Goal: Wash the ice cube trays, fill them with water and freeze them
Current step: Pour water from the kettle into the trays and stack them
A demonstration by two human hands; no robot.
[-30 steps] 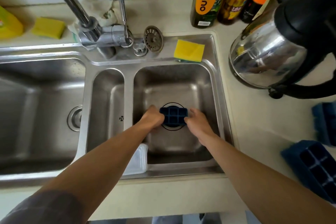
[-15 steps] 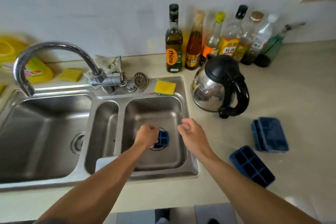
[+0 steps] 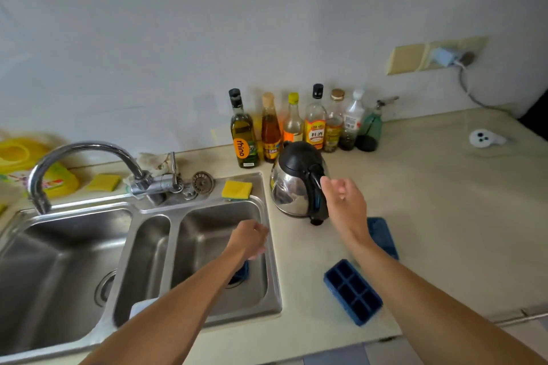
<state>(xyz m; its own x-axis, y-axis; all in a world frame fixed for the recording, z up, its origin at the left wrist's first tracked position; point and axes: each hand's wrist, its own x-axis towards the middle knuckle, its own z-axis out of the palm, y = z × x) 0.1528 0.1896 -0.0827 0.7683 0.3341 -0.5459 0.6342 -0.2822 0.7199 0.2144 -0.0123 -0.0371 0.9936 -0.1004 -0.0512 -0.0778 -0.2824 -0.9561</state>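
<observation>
text "rhino" – orange label on the dark oil bottle [image 3: 243,135] | text "料酒" – yellow-and-red label on the black-capped bottle [image 3: 315,127] | labels on the other bottles – too blurred to read

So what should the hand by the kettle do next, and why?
Probably lower the right hand to the open ice cube tray near the counter's front edge and carry it to the sink. That hand is open and empty, one blue tray already lies in the right basin, and this one and a second tray sit on the counter.
</observation>
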